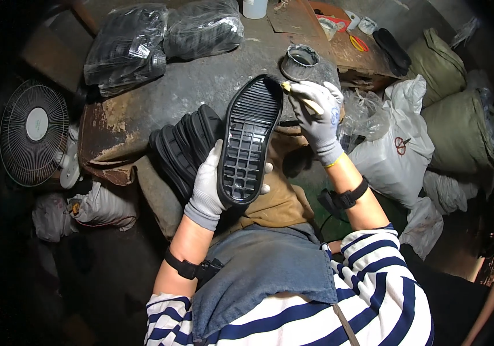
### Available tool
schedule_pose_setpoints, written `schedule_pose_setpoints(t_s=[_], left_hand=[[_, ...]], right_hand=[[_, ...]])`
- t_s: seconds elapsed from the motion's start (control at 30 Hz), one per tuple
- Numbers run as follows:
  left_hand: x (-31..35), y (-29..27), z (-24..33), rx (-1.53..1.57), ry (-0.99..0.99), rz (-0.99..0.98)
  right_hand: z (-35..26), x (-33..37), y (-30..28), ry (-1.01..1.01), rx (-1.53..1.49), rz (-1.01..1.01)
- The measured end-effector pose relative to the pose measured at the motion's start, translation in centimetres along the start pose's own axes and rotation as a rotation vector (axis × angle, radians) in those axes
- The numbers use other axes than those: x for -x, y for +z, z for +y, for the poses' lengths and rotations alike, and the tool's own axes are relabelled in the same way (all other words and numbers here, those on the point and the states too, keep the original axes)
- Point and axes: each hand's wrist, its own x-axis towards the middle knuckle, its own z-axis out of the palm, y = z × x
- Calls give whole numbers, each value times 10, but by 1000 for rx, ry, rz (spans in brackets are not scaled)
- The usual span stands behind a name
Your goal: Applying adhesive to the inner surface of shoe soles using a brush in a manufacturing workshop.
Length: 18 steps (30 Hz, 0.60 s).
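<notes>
My left hand (pixel 207 181), in a pale grey work glove, grips a black shoe sole (pixel 245 138) near its lower end, fingers wrapped round the edge. The sole's inner side faces up, with a ribbed upper part, a square grid below and a raised rim. My right hand (pixel 318 112), gloved alike, pinches a small brush (pixel 314 106) with a pale handle. Its yellowish tip reaches the sole's upper right rim; whether it touches is hard to tell. Left of the held sole lies a stack of black soles (pixel 186 144), partly hidden by my left hand.
An open tub (pixel 300 61) with a smeared rim stands on the worn table (pixel 212 83), beyond my right hand. Plastic-wrapped black bundles (pixel 126 49) lie at the far left. A fan (pixel 35 126) stands left; white sacks (pixel 394 144) and scissors (pixel 360 44) are at right.
</notes>
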Motion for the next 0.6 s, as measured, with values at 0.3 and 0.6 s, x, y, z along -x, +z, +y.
schedule_pose_setpoints(t_s=[0.3, 0.6], left_hand=[[-3, -2, 2, 53, 5, -74], [-5, -11, 3, 94, -68, -66]], right_hand=[[-28, -7, -3, 75, -320, -65], [-25, 13, 16, 107, -386, -216]])
